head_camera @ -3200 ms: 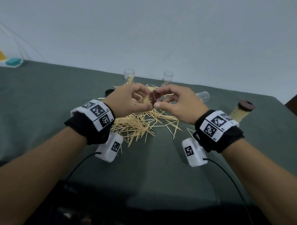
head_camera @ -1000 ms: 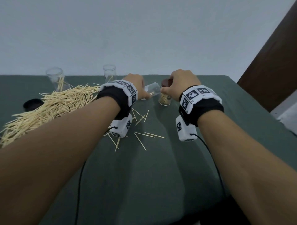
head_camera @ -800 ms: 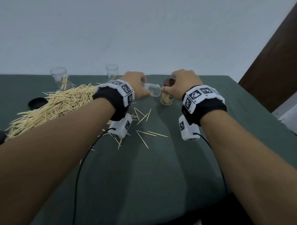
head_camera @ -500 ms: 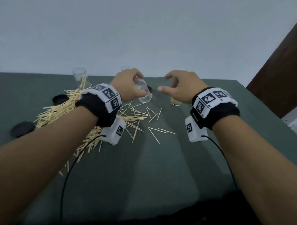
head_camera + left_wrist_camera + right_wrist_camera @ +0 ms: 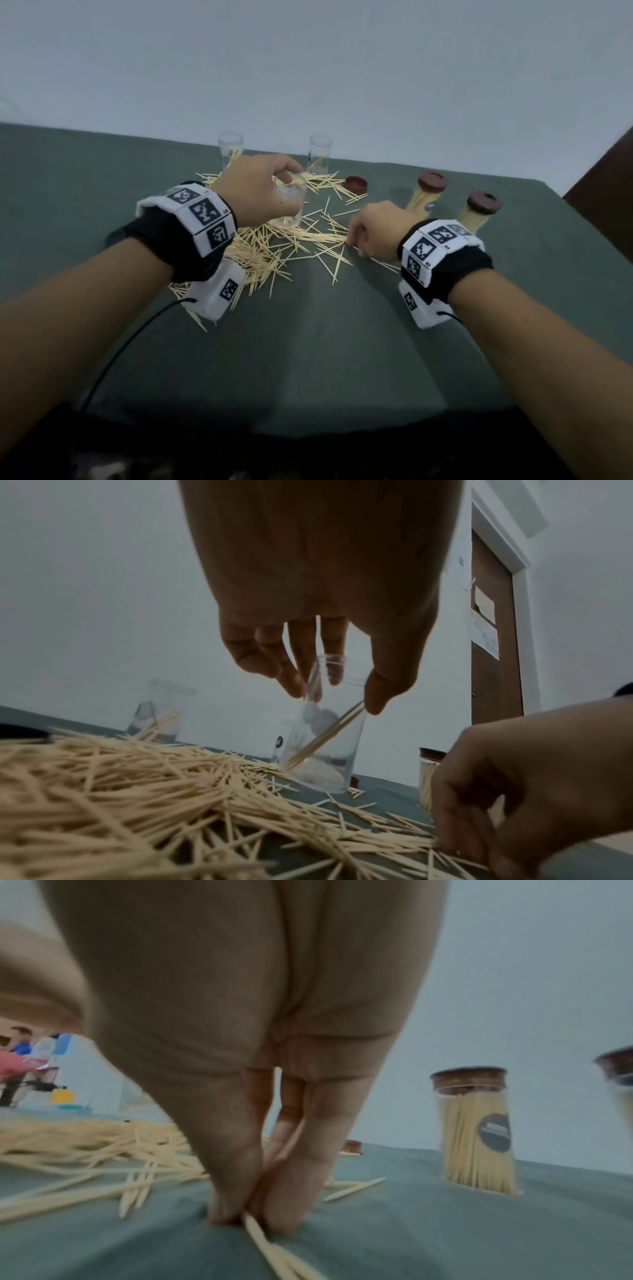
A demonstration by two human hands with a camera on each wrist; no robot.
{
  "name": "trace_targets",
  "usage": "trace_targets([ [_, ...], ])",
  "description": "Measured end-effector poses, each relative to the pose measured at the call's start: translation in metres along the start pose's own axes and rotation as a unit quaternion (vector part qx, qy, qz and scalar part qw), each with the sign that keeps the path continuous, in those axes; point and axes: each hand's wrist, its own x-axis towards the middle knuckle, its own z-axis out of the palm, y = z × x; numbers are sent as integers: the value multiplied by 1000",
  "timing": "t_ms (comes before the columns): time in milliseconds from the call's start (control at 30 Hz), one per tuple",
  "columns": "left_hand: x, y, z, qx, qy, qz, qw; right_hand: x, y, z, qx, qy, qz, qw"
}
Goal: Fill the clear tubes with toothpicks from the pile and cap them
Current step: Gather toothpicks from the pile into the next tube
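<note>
My left hand (image 5: 263, 192) holds a clear tube (image 5: 291, 202) by its upper part, slightly tilted over the toothpick pile (image 5: 270, 246). In the left wrist view the tube (image 5: 322, 739) has a couple of toothpicks inside and hangs just above the pile (image 5: 137, 791). My right hand (image 5: 373, 229) is down at the pile's right edge. In the right wrist view its fingertips (image 5: 222, 1204) pinch a few toothpicks (image 5: 270, 1250) against the green cloth. Two capped, filled tubes (image 5: 424, 198) (image 5: 479, 212) stand at the right. Two open tubes (image 5: 230, 150) (image 5: 319, 154) stand behind the pile.
A loose brown cap (image 5: 356, 184) lies behind the pile, right of the open tubes. A black cap (image 5: 116, 236) shows partly behind my left wrist. The green cloth table (image 5: 325, 359) ends at the wall behind; a brown door (image 5: 603, 188) stands at the right.
My right hand let go of the capped tube at the right and dropped to the pile, pinching toothpicks. My left hand carried the clear tube back over the pile and turned it more upright.
</note>
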Motion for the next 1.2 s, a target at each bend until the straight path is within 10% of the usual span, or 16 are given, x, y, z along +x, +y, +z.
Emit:
trace_targets([
  [233, 7, -12, -5, 0, 8, 14, 1000, 40, 6, -11, 38, 99, 36, 994],
  [600, 31, -26, -5, -13, -1, 9, 1000, 115, 7, -18, -86, 54, 93, 990],
  [900, 38, -36, -13, -13, 1, -2, 1000, 142, -12, -27, -96, -15, 45, 994],
  [1200, 40, -41, -20, -16, 8, -25, 1000, 127, -37, -41, -26, 65, -41, 997],
])
